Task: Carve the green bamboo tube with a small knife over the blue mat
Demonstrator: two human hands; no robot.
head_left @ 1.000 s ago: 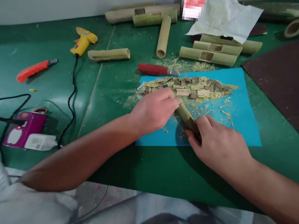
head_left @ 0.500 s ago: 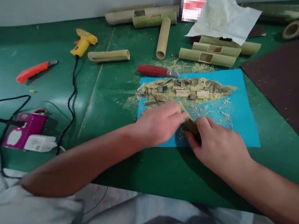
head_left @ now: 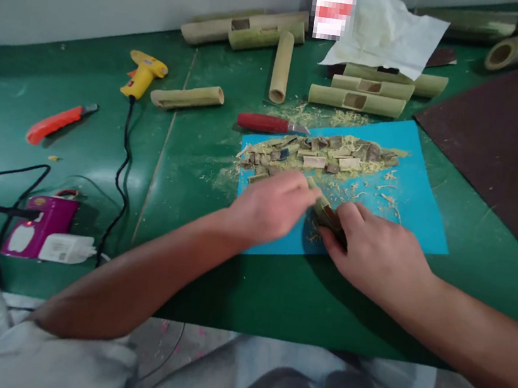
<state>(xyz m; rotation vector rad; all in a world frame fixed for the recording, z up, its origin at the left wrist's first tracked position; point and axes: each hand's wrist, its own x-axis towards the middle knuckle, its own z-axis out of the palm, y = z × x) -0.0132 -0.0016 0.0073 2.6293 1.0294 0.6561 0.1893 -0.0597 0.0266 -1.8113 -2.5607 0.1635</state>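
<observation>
Over the blue sheet, my right hand is wrapped round a short bamboo tube that has a cut-out in its side. The tube slants, its far end pointing up and left. Against that far end is my left hand, its fingers curled closed; whatever they pinch is hidden. Just beyond my hands lies a heap of bamboo chips and shavings on the sheet. A red-handled carving knife rests at the sheet's far left edge.
On the green table stand more bamboo tubes, a yellow glue gun, an orange utility knife and a purple power box with cords. A dark brown sheet lies right, white paper at the back.
My left hand has shifted slightly left along the bamboo tube's far end. My right hand keeps its grip on the tube. The whole view has drifted a little.
</observation>
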